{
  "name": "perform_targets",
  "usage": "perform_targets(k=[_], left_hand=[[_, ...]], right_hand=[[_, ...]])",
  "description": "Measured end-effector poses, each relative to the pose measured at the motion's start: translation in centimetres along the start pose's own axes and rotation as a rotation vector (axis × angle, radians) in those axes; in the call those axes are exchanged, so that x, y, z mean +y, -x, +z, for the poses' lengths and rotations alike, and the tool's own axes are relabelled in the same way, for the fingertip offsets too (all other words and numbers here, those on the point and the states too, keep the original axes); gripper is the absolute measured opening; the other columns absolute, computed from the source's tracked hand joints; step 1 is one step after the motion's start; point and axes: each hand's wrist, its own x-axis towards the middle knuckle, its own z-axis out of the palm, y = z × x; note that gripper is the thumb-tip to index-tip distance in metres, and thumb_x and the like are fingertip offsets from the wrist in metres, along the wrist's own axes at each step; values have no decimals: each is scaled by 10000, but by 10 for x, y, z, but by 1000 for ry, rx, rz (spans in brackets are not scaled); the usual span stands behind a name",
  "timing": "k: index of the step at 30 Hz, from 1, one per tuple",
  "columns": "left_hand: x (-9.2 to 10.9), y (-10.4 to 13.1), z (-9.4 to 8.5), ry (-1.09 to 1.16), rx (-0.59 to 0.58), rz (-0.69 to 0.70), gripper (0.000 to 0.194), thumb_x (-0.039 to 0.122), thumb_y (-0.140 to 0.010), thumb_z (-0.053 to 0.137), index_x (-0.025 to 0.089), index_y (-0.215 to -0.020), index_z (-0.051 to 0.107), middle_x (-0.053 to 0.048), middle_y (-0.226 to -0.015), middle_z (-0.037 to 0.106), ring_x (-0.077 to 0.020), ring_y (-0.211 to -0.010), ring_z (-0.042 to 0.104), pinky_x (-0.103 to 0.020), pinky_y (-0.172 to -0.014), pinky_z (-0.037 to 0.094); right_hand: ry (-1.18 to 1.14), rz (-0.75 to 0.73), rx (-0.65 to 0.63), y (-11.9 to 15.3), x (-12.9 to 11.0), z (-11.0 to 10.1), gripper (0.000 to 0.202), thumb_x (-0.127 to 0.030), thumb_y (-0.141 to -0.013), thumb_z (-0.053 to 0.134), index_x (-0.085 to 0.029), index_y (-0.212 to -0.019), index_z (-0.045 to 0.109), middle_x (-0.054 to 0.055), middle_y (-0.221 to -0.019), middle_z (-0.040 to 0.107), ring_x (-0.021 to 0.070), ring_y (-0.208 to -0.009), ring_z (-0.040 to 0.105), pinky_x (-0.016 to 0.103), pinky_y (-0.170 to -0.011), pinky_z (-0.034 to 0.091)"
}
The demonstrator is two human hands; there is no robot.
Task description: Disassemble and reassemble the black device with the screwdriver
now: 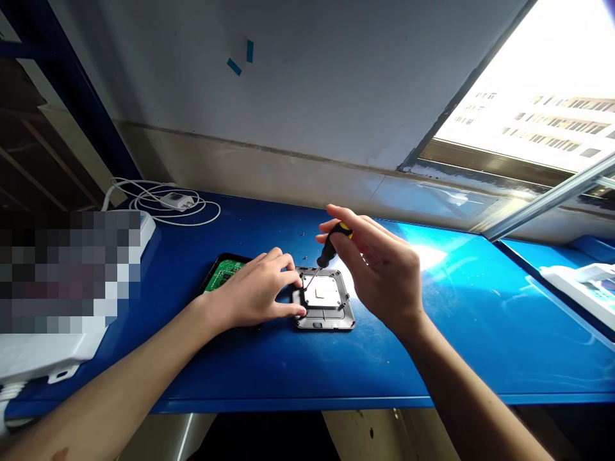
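My right hand is closed round a black and yellow screwdriver, which is tilted with its tip at the upper left part of a grey plastic cover. A white plate lies in the middle of that cover. My left hand presses its fingertips and thumb on the cover's left edge, holding it on the blue table. Partly under my left hand, a black housing with a green circuit board sits to the left.
Small screws lie behind the cover on the blue table. A coiled white cable is at the back left. White devices stand at the far left and far right. A wall rises behind.
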Motion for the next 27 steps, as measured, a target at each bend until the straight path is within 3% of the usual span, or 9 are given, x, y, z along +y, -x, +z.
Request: perform_targets(k=[4, 7, 10, 13, 17, 19, 24, 27], left_hand=[[0, 0, 0, 15, -5, -19, 311, 441, -872, 826, 219, -1073, 741, -51, -1124, 669, -275, -1078, 575, -386, -874, 514], [0, 0, 1, 3, -1, -7, 307, 443, -869, 828, 223, -1063, 739, -50, -1112, 667, -271, -1071, 574, -383, -883, 508], [-2, 0, 3, -13, 8, 10, 313, 445, -863, 835, 219, -1059, 739, -53, -1100, 662, -271, -1061, 571, -383, -884, 503], [-2, 1, 2, -13, 3, 10, 320, 433, -863, 838, 208, -1066, 738, -53, -1094, 666, -273, -1057, 570, -388, -876, 502], [0, 1, 1, 2, 4, 1, 313, 418, -868, 836, 212, -1081, 735, -44, -1077, 672, -271, -1055, 572, -384, -867, 502], [-1, 1, 1, 8, 13, 4, 302, 416, -870, 833, 226, -1084, 736, -37, -1069, 673, -265, -1042, 574, -379, -861, 502], [-2, 2, 3, 8, 35, 39, 289, 396, -858, 847, 237, -1074, 740, -35, -1067, 677, -252, -1003, 579, -369, -847, 502], [-2, 2, 3, 3, 39, 47, 287, 387, -860, 847, 232, -1075, 740, -40, -1068, 674, -252, -997, 585, -367, -842, 502]], right_hand=[[56, 28, 84, 1, 4, 2, 143, -268, -911, 763, -292, -1051, 780, 1, -907, 631, 161, -792, 674, 324, -687, 619], [-5, 62, 71, 6, 5, 5, 252, -279, -1034, 552, -307, -1224, 716, 34, -1058, 656, 173, -852, 709, 360, -750, 632], [-75, 71, -1, 10, 4, 3, 398, -225, -1065, 422, -314, -1413, 594, 54, -1202, 684, 195, -992, 739, 384, -824, 651], [-38, 43, -33, 8, 3, 1, 408, -209, -1033, 538, -318, -1422, 598, 29, -1097, 708, 175, -916, 735, 371, -818, 654], [114, -22, 8, 2, 3, 1, 271, -253, -928, 747, -295, -1196, 735, -4, -913, 616, 154, -786, 663, 321, -702, 615], [156, -45, 26, 1, 3, 2, 198, -272, -929, 747, -283, -1127, 744, -3, -900, 601, 149, -756, 643, 309, -664, 593], [78, -55, -76, 6, 0, 0, 397, -177, -1063, 429, -291, -1412, 581, 72, -1203, 653, 177, -955, 731, 356, -801, 632], [101, -92, -84, 6, 1, -3, 441, -174, -1047, 499, -305, -1466, 540, 61, -1205, 690, 174, -955, 749, 344, -812, 653]])
